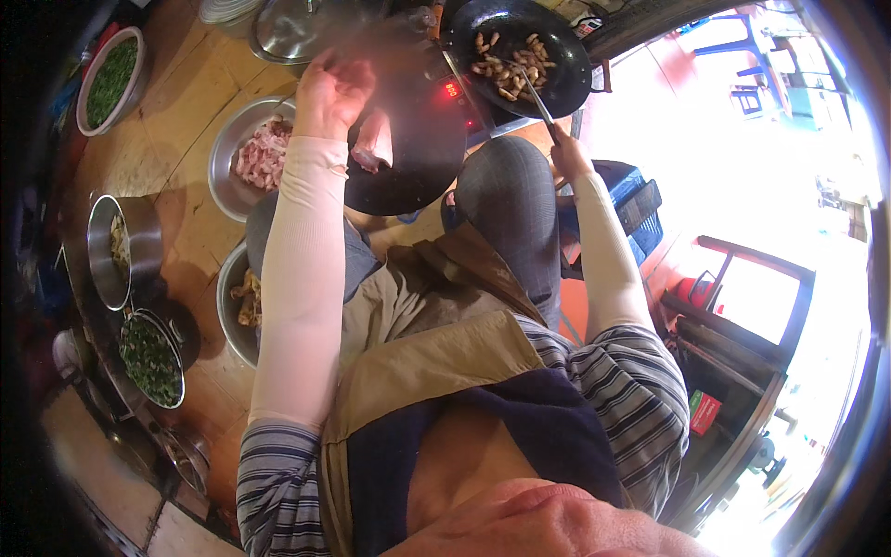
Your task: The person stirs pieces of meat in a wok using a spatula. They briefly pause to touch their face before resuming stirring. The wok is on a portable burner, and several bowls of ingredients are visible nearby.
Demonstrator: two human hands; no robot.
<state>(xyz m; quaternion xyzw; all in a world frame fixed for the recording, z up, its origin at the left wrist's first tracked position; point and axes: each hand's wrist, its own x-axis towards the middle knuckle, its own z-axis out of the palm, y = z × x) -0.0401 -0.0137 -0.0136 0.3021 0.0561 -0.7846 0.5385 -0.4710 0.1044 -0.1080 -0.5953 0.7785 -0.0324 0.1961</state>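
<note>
My right hand (573,157) grips the dark handle of a long metal cooking utensil (537,96). Its far end rests among browned pieces of food (511,69) in a black wok (567,56). Over the left edge of a dark round board (424,177), my left hand (335,90) is raised, palm partly showing. A blurred, hazy patch covers its fingertips, so I cannot tell whether they hold anything. A thick piece of raw meat (374,143) lies on the board, just right of my left wrist.
A cooker's lit red display (452,89) glows beside the wok. To the left, on the tiled floor (184,150), are a metal bowl (221,177) of cut raw meat, a steel pot (143,237), and containers of chopped greens (111,87). A blue plastic crate (644,233) stands near my right forearm.
</note>
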